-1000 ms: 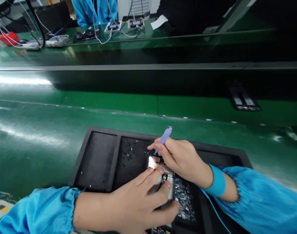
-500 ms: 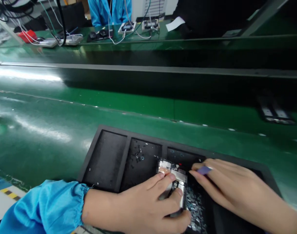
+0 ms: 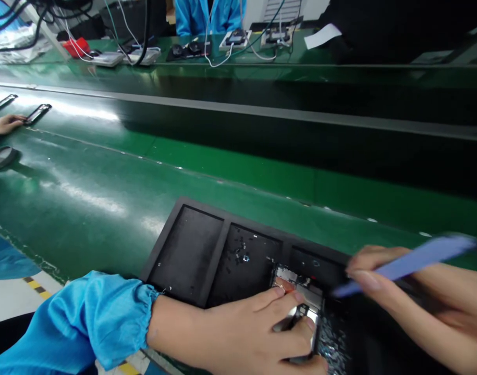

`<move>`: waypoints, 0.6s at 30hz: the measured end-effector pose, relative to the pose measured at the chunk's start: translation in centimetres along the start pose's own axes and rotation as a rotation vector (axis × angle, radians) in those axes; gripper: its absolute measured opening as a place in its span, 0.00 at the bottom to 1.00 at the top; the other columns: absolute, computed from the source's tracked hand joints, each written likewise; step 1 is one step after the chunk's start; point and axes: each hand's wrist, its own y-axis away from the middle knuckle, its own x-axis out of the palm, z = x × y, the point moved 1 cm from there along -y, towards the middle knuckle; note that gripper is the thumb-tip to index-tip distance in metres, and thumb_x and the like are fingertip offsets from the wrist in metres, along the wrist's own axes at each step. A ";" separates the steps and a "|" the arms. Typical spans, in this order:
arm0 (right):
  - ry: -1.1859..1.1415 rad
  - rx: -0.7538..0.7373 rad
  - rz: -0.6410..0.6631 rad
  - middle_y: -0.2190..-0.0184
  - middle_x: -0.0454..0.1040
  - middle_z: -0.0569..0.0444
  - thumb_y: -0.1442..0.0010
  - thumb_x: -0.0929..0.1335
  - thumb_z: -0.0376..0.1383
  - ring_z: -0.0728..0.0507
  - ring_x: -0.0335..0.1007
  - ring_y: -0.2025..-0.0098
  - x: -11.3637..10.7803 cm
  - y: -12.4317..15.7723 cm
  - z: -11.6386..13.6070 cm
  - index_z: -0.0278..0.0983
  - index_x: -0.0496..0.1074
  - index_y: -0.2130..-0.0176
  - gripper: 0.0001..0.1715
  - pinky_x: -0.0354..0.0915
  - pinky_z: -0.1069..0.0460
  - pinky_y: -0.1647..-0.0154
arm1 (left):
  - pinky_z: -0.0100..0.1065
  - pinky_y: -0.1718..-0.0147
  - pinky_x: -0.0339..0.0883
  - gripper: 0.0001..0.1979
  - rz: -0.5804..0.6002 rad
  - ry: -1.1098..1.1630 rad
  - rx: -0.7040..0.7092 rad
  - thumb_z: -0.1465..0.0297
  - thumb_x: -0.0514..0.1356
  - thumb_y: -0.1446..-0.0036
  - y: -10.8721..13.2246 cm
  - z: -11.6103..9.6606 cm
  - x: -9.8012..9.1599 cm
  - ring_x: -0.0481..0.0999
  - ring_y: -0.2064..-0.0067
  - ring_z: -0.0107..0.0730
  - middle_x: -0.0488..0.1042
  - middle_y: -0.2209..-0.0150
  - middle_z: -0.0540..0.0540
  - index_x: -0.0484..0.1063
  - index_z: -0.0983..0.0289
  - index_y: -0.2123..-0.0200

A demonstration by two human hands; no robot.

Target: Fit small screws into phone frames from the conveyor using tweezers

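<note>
My left hand (image 3: 254, 328) presses its spread fingertips on an opened smartphone (image 3: 312, 298), holding it against a black compartment tray (image 3: 254, 222). Silvery plates and a copper-coloured patch show on the phone, the rest being under my fingers. To the right, my right hand (image 3: 422, 307) pinches a flat blue-purple plastic pry tool (image 3: 424, 259). The tool's lower tip points at the phone's right side and looks slightly apart from it, blurred by motion. Many small loose parts (image 3: 334, 341) lie in the tray just right of the phone.
Tiny dark pieces (image 3: 238, 250) are scattered in a middle compartment. At the far left, another person's hand (image 3: 7, 125) touches a phone (image 3: 38, 113) on the green bench (image 3: 105, 172). Devices with cables (image 3: 236, 39) stand on the far ledge, before a person in blue.
The view has swung left, bringing the other person's hand into sight. My right hand has pulled away from the phone and tilted the pry tool, which now shows at length. My left hand stays on the phone.
</note>
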 end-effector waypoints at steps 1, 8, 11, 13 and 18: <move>-0.065 -0.036 0.053 0.69 0.81 0.56 0.36 0.71 0.46 0.45 0.80 0.71 0.7 -0.8 0.6 0.46 0.77 0.66 0.09 0.75 0.55 0.71 | 0.61 0.37 0.56 0.21 -0.007 0.000 0.008 0.68 0.50 0.33 0.0 0.1 -0.1 0.75 0.45 0.59 0.73 0.45 0.64 0.74 0.61 0.42; -0.259 -0.048 0.250 0.62 0.82 0.58 0.33 0.69 0.38 0.47 0.80 0.63 7.6 -4.3 2.5 0.43 0.77 0.60 0.05 0.74 0.54 0.62 | 0.54 0.41 0.63 0.20 -0.034 0.010 -0.012 0.66 0.50 0.31 0.3 0.0 0.5 0.75 0.45 0.57 0.73 0.45 0.63 0.74 0.61 0.42; -0.304 -0.103 0.341 0.62 0.81 0.58 0.31 0.67 0.35 0.48 0.79 0.61 8.6 -4.5 2.5 0.42 0.76 0.59 0.06 0.73 0.54 0.60 | 0.53 0.40 0.63 0.20 -0.066 0.012 -0.029 0.65 0.51 0.31 0.4 -0.1 0.8 0.73 0.43 0.58 0.73 0.44 0.62 0.74 0.61 0.43; -0.340 -0.134 0.376 0.61 0.80 0.57 0.31 0.66 0.34 0.49 0.78 0.61 8.7 -4.5 2.4 0.42 0.74 0.58 0.06 0.72 0.55 0.59 | 0.52 0.40 0.63 0.19 -0.075 0.018 -0.031 0.66 0.52 0.31 0.5 -0.1 0.8 0.74 0.43 0.57 0.73 0.44 0.62 0.74 0.61 0.43; -0.354 -0.162 0.404 0.60 0.79 0.56 0.30 0.65 0.33 0.48 0.77 0.58 8.8 -4.4 2.0 0.42 0.73 0.55 0.07 0.72 0.54 0.56 | 0.51 0.41 0.64 0.19 -0.086 0.024 -0.031 0.67 0.52 0.32 0.7 0.0 0.8 0.75 0.44 0.56 0.73 0.45 0.63 0.75 0.61 0.43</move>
